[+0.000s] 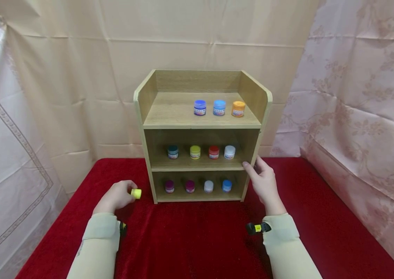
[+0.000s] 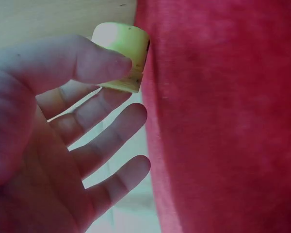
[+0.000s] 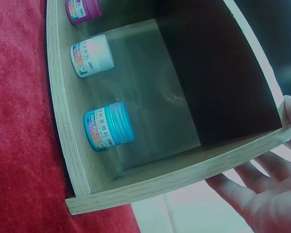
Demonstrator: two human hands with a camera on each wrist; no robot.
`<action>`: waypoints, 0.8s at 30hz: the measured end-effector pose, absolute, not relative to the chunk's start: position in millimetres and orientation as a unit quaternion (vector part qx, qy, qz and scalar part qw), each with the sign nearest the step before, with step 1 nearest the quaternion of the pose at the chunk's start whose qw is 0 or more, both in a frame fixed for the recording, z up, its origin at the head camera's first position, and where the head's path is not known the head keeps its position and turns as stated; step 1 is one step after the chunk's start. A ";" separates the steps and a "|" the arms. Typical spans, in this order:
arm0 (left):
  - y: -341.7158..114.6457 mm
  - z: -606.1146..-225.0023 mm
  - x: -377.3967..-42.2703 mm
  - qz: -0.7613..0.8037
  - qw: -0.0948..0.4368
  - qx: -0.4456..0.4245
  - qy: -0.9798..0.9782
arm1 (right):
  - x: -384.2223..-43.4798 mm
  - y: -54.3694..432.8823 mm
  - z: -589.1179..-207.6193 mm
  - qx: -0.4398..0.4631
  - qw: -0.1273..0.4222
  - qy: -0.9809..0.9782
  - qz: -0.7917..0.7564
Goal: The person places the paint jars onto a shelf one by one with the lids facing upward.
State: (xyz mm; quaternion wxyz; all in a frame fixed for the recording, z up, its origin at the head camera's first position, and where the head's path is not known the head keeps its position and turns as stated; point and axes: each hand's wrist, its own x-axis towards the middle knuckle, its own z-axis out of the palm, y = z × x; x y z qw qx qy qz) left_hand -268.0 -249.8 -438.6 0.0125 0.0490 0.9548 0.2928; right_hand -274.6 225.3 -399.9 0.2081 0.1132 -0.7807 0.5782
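My left hand (image 1: 118, 195) pinches a small yellow paint jar (image 1: 135, 193) between thumb and fingers, left of the wooden shelf unit (image 1: 205, 127). In the left wrist view the thumb lies across the yellow jar (image 2: 126, 41), with the lower fingers spread apart from it. My right hand (image 1: 264, 181) grips the shelf's right side panel, thumb at the middle board's front edge and fingers round the outside. The right wrist view shows those fingers (image 3: 254, 194) against the panel, near the bottom compartment with its blue jar (image 3: 109, 126) and white jar (image 3: 92, 56).
On the top board stand a dark blue jar (image 1: 199, 107), a light blue jar (image 1: 219, 107) and an orange jar (image 1: 238, 109). The middle level holds several jars, including a red one (image 1: 213, 152); several more stand below. Red cloth (image 1: 197, 240) covers the table, with curtains behind.
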 end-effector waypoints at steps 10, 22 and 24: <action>-245.5 -405.5 -253.9 0.308 -0.012 0.060 0.949 | -274.6 225.7 -400.6 0.116 0.209 -0.780 0.578; -238.9 -393.0 -242.4 0.257 0.018 0.037 0.965 | -275.2 226.0 -400.6 0.114 0.208 -0.780 0.580; -238.5 -395.4 -241.6 0.241 0.030 0.024 0.970 | -275.4 225.8 -400.9 0.115 0.208 -0.780 0.579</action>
